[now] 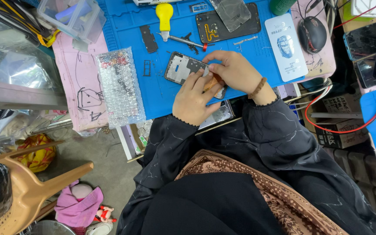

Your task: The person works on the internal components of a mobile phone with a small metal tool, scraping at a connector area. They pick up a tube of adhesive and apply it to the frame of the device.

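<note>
Black sleeves fill the lower frame. At centre, the left hand (pixel 195 99) presses on an opened phone frame (pixel 182 68) on the blue mat (pixel 127 26), while the right hand (pixel 235 69) pinches a small part at its edge. Judging by this, disassembly is well along: a back cover (pixel 223 27), screwdriver (pixel 167 19) and bubble wrap (pixel 119 87) lie nearby.

One head-worn camera looks steeply down from above the person's own lap, close in; the left hand (pixel 195 101) and right hand (pixel 233 72) sit just above frame centre.
</note>
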